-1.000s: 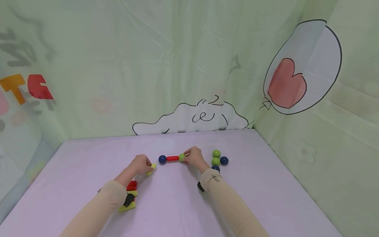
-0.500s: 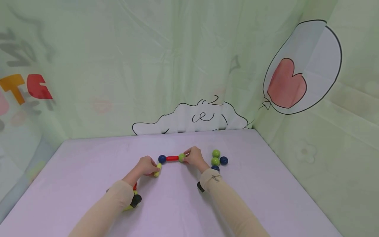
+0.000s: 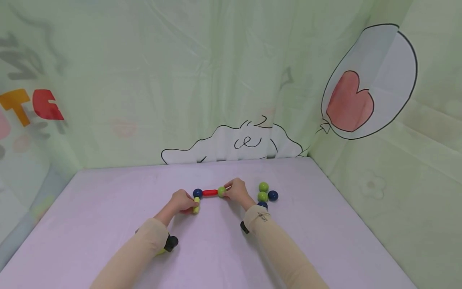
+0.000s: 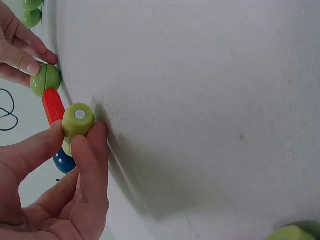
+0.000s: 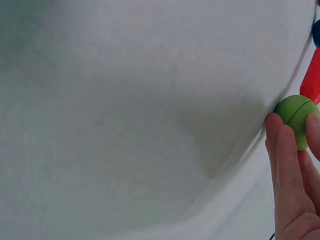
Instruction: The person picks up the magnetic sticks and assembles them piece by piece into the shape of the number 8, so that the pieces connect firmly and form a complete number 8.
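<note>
My left hand (image 3: 183, 201) pinches a yellow-green rod (image 3: 196, 205) between thumb and fingers. The rod's far end meets the dark blue ball (image 3: 197, 193); its near end, in the left wrist view, shows a round silvery disc on the rod (image 4: 80, 114). From the blue ball a red rod (image 3: 210, 192) runs right to a green ball (image 3: 221, 191). My right hand (image 3: 238, 191) holds that green ball with thumb and fingertips, as the right wrist view shows of the green ball (image 5: 295, 116) too.
Right of my right hand lie loose balls, a green ball (image 3: 264, 187) and a blue ball (image 3: 273, 195) among them. Another blue ball (image 3: 262, 205) is partly behind the right sleeve. A yellow-green piece (image 3: 161, 252) shows beside the left wrist on the lilac tabletop (image 3: 216, 249).
My left hand has moved right with the yellow-green rod, which has swung from slanted to pointing at the blue ball and now meets it. The right hand has stayed at the green ball.
</note>
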`<action>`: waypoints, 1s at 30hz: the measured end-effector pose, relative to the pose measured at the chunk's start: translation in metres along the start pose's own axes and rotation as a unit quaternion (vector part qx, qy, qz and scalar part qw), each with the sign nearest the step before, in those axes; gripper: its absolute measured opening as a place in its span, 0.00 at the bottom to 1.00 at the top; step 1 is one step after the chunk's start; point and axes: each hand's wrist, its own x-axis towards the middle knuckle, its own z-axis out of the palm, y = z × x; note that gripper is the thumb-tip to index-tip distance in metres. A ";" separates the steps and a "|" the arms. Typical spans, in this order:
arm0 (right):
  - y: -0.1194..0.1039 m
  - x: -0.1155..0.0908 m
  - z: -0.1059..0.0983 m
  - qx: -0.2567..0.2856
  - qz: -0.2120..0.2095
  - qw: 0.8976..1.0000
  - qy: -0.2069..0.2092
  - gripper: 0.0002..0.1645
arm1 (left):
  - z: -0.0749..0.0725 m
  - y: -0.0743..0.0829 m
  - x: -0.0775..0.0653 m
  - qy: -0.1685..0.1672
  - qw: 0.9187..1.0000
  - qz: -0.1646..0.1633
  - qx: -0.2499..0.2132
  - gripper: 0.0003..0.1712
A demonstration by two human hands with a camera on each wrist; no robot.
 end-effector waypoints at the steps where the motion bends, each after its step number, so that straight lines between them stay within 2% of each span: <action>1: 0.000 0.000 0.000 0.001 -0.001 1.000 0.000 0.15 | 0.001 0.000 0.000 -0.001 1.000 0.000 -0.001 0.17; 12: 0.002 0.005 0.003 -0.002 0.009 1.000 -0.001 0.15 | 0.003 0.000 0.004 -0.004 1.000 0.009 -0.015 0.29; 16: 0.004 0.008 0.003 -0.014 -0.001 1.000 0.000 0.15 | 0.002 0.000 0.004 -0.006 1.000 0.021 -0.022 0.29; 22: 0.005 0.008 0.003 -0.016 -0.006 1.000 0.002 0.15 | 0.001 0.001 0.007 -0.012 0.999 0.039 -0.003 0.28; 30: 0.005 0.008 0.002 -0.011 -0.001 1.000 -0.002 0.15 | 0.001 0.001 0.016 -0.005 0.999 0.043 0.012 0.24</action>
